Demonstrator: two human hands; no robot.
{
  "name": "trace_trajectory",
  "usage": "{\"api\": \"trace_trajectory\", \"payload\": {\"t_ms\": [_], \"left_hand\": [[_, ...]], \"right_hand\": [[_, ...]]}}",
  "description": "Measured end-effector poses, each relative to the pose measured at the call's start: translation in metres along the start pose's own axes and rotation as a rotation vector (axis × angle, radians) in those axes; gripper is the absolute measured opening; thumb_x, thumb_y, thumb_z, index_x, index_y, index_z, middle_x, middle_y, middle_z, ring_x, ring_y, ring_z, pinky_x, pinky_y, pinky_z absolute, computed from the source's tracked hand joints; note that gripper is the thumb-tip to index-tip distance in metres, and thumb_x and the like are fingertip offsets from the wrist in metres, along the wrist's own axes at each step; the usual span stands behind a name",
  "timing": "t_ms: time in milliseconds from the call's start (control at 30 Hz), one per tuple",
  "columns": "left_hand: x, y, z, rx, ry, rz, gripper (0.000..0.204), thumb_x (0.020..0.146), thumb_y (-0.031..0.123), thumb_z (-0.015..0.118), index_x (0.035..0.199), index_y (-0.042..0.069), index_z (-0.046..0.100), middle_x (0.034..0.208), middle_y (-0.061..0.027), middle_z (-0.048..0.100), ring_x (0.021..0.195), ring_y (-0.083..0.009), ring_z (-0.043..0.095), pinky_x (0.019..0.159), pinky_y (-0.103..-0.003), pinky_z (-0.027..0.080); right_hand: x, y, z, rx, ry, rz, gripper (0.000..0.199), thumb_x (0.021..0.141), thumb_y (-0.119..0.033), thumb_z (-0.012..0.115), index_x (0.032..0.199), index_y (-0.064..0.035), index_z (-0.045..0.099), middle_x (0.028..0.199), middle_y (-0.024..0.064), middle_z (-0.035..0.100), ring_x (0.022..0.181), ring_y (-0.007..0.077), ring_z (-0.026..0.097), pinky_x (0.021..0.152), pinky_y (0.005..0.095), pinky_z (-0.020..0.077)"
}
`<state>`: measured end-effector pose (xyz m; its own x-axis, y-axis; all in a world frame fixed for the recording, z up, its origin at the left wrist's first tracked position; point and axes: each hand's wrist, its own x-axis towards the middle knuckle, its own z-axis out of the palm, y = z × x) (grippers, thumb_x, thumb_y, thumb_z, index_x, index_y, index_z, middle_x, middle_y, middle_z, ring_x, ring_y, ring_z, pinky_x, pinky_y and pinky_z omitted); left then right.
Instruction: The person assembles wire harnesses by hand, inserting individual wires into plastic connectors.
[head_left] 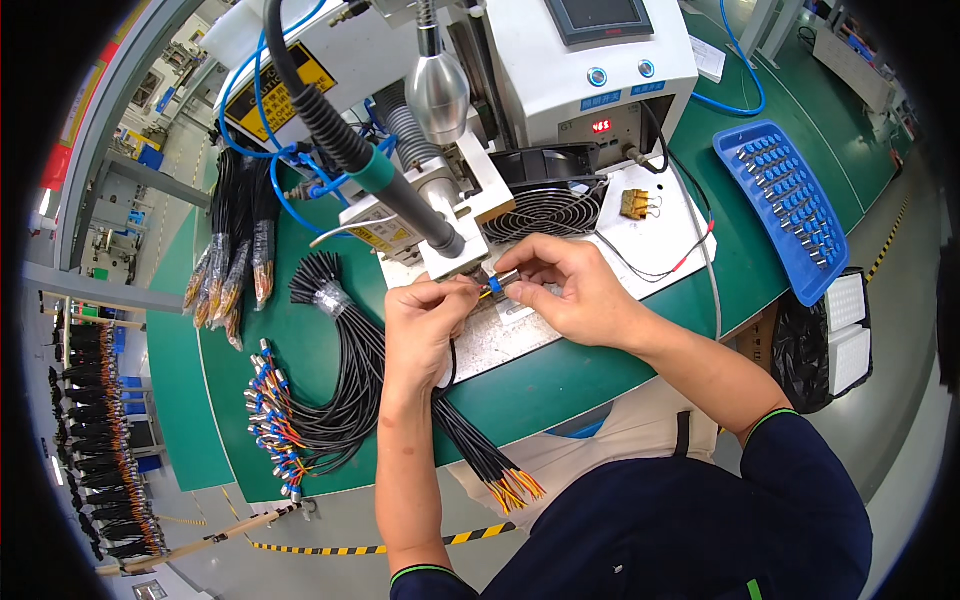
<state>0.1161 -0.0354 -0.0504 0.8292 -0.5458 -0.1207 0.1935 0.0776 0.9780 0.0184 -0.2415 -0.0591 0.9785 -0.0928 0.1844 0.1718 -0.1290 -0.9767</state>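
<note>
My left hand [425, 322] pinches the end of a black cable [453, 358], whose coloured wires are partly hidden by my fingers. Facing it, my right hand [575, 295] grips a small metal connector with a blue ring [495, 285] between thumb and fingers. The wires and the connector meet right under the tip of a soldering iron [430, 228] mounted on the machine; whether they touch is too small to tell. Below my left wrist, more black cables with stripped orange and yellow wire ends [515, 487] hang over the table edge.
A bundle of black cables [345, 345] ending in blue-and-metal connectors [272, 415] lies left on the green table [410, 455]. A fan [548, 207] and the white control box [620, 75] stand behind my hands. On the right is a blue tray [812, 288] of connectors.
</note>
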Motion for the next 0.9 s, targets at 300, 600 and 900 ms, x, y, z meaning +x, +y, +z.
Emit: {"api": "trace_trajectory", "payload": {"t_ms": [300, 600, 900], "left_hand": [[0.0000, -0.0002, -0.0005, 0.013, 0.006, 0.003, 0.009, 0.092, -0.009, 0.073, 0.096, -0.011, 0.081, 0.085, -0.0066, 0.070, 0.059, -0.0078, 0.050, 0.053, -0.025, 0.033], [-0.0016, 0.0023, 0.0032, -0.005, 0.026, -0.011, 0.009, 0.092, -0.009, 0.073, 0.094, -0.011, 0.081, 0.085, -0.0070, 0.070, 0.059, -0.0078, 0.050, 0.052, -0.025, 0.034], [-0.0008, -0.0003, 0.0002, -0.005, 0.028, -0.010, 0.009, 0.092, -0.009, 0.073, 0.095, -0.011, 0.081, 0.084, -0.0066, 0.069, 0.059, -0.0077, 0.050, 0.052, -0.025, 0.033]], "right_hand": [[0.0007, -0.0009, 0.0006, -0.007, 0.000, 0.002, 0.025, 0.098, 0.002, 0.074, 0.122, 0.0056, 0.071, 0.111, 0.0092, 0.074, 0.098, 0.0120, 0.070, 0.090, 0.0286, 0.0608], [-0.0001, -0.0008, 0.0002, -0.005, 0.005, -0.006, 0.024, 0.098, 0.002, 0.074, 0.122, 0.0058, 0.071, 0.110, 0.0092, 0.075, 0.098, 0.0118, 0.070, 0.090, 0.0283, 0.0609], [0.0003, -0.0008, 0.0004, -0.009, 0.002, 0.000, 0.025, 0.098, 0.002, 0.074, 0.122, 0.0062, 0.071, 0.109, 0.0093, 0.075, 0.097, 0.0118, 0.070, 0.089, 0.0284, 0.0609]]}}
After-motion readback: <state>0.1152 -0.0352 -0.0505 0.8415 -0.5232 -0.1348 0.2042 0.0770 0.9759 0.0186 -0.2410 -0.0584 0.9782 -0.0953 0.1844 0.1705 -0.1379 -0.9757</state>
